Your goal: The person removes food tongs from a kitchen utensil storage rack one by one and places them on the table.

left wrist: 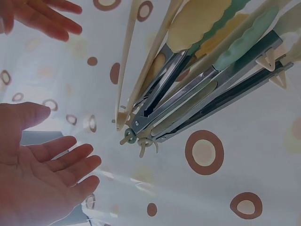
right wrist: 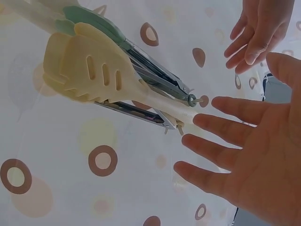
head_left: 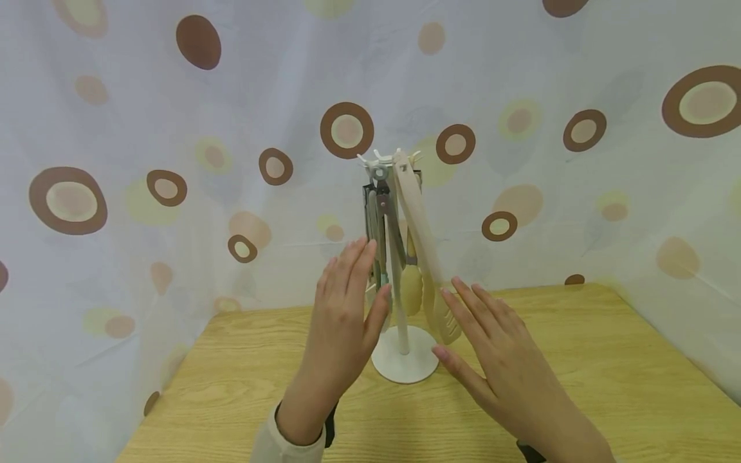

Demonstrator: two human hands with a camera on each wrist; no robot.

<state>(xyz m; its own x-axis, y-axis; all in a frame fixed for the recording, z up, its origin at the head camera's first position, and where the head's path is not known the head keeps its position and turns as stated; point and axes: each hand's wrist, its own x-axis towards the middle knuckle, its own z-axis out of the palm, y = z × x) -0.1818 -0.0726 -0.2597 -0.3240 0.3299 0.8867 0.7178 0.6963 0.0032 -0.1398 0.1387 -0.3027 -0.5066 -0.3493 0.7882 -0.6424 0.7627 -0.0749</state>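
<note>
A white utensil stand (head_left: 405, 372) with a round base and hooks at its top stands upright on the table. Metal tongs with wavy green tips (left wrist: 249, 40) and others with cream tips (left wrist: 195, 26) hang from the hooks. On the right side hangs a cream slotted utensil (right wrist: 96, 66), its long handle (head_left: 418, 215) slanting down from the top. My left hand (head_left: 343, 315) is raised in front of the stand's left side, fingers straight, covering part of the tongs. My right hand (head_left: 503, 350), fingers spread, is near the slotted end. Neither hand holds anything.
The stand is on a light wood-grain table (head_left: 249, 373). Behind it hangs a pale curtain (head_left: 376, 71) patterned with brown rings and dots, which also runs along the left and right sides. Dark bands (head_left: 330, 424) circle the wrists.
</note>
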